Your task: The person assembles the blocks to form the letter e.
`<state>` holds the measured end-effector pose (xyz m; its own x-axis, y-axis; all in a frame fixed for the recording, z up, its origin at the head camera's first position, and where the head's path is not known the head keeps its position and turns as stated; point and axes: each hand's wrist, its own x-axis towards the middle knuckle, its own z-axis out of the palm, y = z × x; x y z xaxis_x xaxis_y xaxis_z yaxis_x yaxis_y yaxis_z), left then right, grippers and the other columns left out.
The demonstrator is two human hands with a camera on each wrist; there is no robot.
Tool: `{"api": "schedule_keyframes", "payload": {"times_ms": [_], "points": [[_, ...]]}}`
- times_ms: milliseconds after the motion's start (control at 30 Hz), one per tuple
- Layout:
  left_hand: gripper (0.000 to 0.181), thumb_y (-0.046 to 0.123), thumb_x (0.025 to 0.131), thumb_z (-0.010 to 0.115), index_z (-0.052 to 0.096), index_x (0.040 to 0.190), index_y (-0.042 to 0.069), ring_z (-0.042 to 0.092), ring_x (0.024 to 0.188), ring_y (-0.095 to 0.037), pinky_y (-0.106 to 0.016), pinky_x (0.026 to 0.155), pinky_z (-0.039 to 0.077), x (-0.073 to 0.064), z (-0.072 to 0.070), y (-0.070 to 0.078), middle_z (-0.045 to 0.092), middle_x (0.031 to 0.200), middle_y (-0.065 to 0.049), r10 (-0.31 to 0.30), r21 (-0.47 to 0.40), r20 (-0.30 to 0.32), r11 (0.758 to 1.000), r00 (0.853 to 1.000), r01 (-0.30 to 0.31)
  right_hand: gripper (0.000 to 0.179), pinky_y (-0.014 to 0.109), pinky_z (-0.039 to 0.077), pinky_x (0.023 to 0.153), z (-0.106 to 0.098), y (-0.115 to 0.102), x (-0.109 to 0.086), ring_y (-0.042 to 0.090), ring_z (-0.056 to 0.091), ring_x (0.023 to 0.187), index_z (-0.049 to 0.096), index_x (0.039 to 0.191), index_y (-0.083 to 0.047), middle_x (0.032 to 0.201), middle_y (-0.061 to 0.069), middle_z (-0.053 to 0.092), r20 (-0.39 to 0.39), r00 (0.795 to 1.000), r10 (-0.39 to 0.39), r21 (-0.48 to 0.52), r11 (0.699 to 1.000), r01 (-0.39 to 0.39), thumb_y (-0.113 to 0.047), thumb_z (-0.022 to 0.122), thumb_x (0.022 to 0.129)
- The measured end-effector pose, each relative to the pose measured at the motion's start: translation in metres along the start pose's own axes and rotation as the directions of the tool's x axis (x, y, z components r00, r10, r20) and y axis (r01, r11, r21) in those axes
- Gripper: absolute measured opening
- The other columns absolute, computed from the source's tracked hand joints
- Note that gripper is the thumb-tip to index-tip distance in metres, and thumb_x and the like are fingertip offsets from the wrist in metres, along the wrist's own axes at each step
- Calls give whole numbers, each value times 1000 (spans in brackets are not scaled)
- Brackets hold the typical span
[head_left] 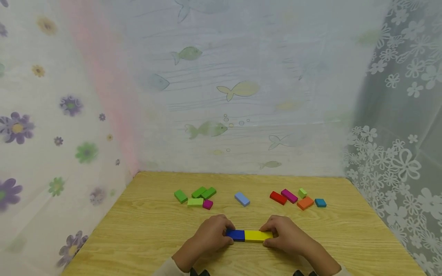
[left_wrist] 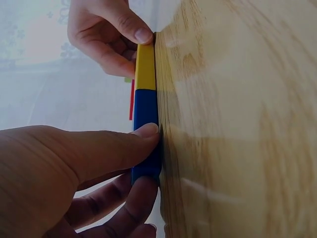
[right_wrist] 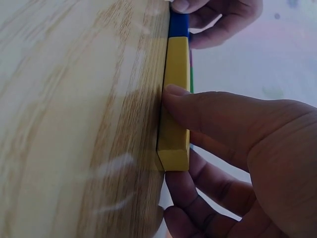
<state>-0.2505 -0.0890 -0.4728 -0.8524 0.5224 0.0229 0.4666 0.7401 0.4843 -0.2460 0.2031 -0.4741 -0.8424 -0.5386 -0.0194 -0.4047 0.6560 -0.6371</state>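
Two blocks lie end to end on the wooden table, a blue block on the left and a yellow block on the right, their ends touching. My left hand pinches the blue block near its outer end, thumb on the near side. On the yellow block, my right hand has the same kind of pinch. The left wrist view shows the left thumb against the blue block's side. In the right wrist view the right thumb presses the yellow block, whose end face is visible.
Behind the hands, several green blocks and a magenta cube lie at left. A light blue block lies mid-table. Red, magenta, lime, orange and teal blocks lie at right. Patterned curtains surround the table.
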Motion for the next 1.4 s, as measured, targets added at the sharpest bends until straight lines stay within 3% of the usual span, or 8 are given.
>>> {"api": "schedule_keyframes", "payload": {"times_ms": [200, 433, 567, 700, 867, 1033, 1400], "points": [[29, 23, 81, 90, 81, 108, 18, 53, 78, -1, -21, 70, 48, -1, -2, 0, 68, 99, 9, -16, -34, 3, 999, 1000, 16, 32, 23, 48, 69, 0, -1, 0, 8, 54, 80, 80, 116, -17, 99, -9, 66, 0, 1000, -8, -8, 1000, 8, -27, 85, 87], [40, 22, 76, 93, 78, 112, 15, 55, 77, -2, -22, 68, 48, -3, -3, -6, 66, 98, 6, -15, -135, -7, 991, 1000, 14, 32, 23, 46, 68, 0, -2, 0, 9, 52, 79, 79, 116, -19, 97, -10, 64, 1, 1000, 3, -22, 1000, -3, -30, 85, 86], [40, 28, 78, 92, 77, 113, 13, 60, 78, -4, -25, 71, 51, -5, -3, -13, 66, 95, 8, -47, -247, 4, 968, 999, 46, 34, 23, 46, 69, 0, -1, 1, 8, 53, 81, 79, 116, -20, 98, -11, 64, 2, 1000, 11, -20, 1000, -11, -34, 85, 86], [27, 34, 88, 84, 78, 108, 16, 65, 87, -8, -31, 77, 56, -4, -2, -20, 71, 97, 10, -92, -331, 4, 940, 996, 88, 34, 24, 46, 70, 0, 0, 1, 9, 53, 82, 79, 115, -20, 99, -11, 64, 2, 1000, 10, -7, 1000, -10, -35, 86, 86], [9, 27, 92, 80, 79, 99, 22, 64, 88, -11, -33, 77, 55, -4, -2, -23, 70, 94, 11, -122, -353, 3, 929, 993, 115, 33, 24, 47, 72, -1, 0, 0, 9, 54, 83, 78, 115, -21, 99, -11, 65, 7, 1000, 8, 10, 1000, -8, -35, 85, 86], [5, 23, 90, 81, 80, 95, 22, 64, 84, -10, -30, 73, 54, -4, -3, -24, 71, 89, 11, -128, -361, 2, 925, 992, 120, 33, 24, 48, 72, -2, 2, 1, 10, 56, 84, 78, 116, -20, 100, -10, 65, 1, 1000, 5, 19, 1000, -5, -38, 82, 89], [4, 23, 89, 83, 80, 91, 22, 64, 82, -10, -30, 71, 53, -3, -2, -24, 71, 87, 11, -132, -366, -4, 923, 991, 122, 31, 29, 55, 82, -10, 0, 11, 13, 64, 96, 77, 116, -15, 109, -3, 69, -130, 992, 11, 10, 1000, -10, -39, 74, 96]]}}
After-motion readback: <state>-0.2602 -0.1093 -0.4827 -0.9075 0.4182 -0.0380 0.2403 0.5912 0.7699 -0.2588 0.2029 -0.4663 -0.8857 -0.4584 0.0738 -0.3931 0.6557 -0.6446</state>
